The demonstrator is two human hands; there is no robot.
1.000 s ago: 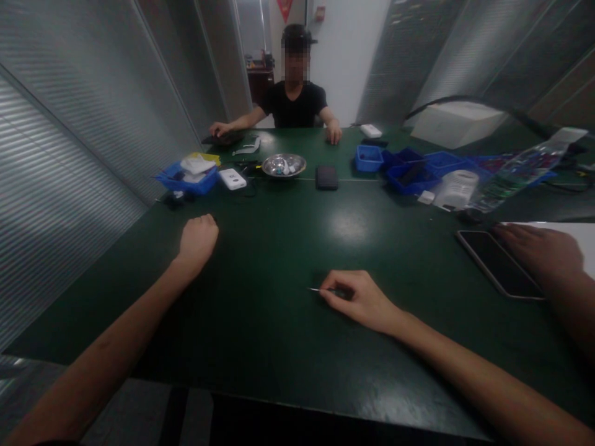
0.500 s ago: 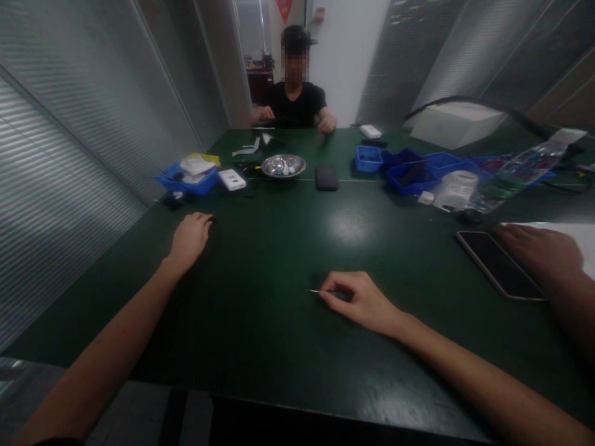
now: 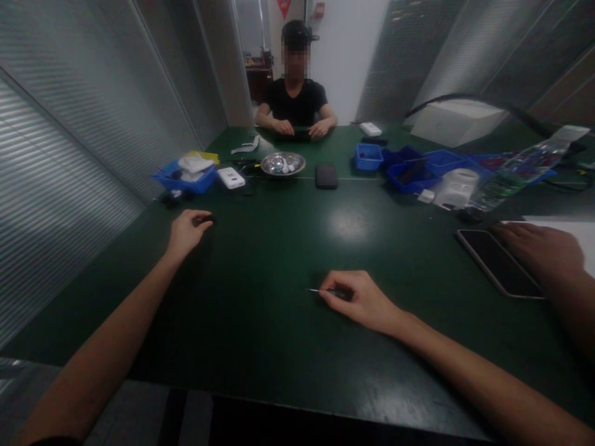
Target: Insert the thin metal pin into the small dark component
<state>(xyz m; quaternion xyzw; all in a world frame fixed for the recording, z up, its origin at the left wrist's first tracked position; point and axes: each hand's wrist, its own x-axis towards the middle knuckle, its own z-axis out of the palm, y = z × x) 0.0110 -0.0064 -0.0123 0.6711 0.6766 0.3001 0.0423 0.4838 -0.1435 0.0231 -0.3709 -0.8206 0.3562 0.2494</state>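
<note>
Slatted grey blinds (image 3: 37, 142) are flanking a dark green, smooth-topped counter (image 3: 260, 254), at whose far side a co-worker in a black top (image 3: 297, 102) is sitting. Right of centre, the person's right hand (image 3: 365, 300) is holding a slim, dark-handled tool with a thin, bright shaft (image 3: 315, 290); the fingers are pinching it narrowly, and the tip is pointing left. Farther over, the left hand (image 3: 183, 234) is lying beside a small, dark object (image 3: 212, 218), thumb and fingers standing slightly apart; whether they are gripping it cannot be told. By appearance, the step in hand is centring on this object, with the tool resting ready in the other pinch. Any move joining the two would seem to be calling for a sure hold at left and a steady tip at right. Open room is extending between the hands; the counter's near edge is running below them, the left forearm (image 3: 111, 334) crossing it. Beyond the left hand, a blue plastic tray (image 3: 198, 184) is limiting reach; at right, a flat, black-screened phone (image 3: 499, 263) and another person's hand (image 3: 542, 244) are bounding the space.
</note>
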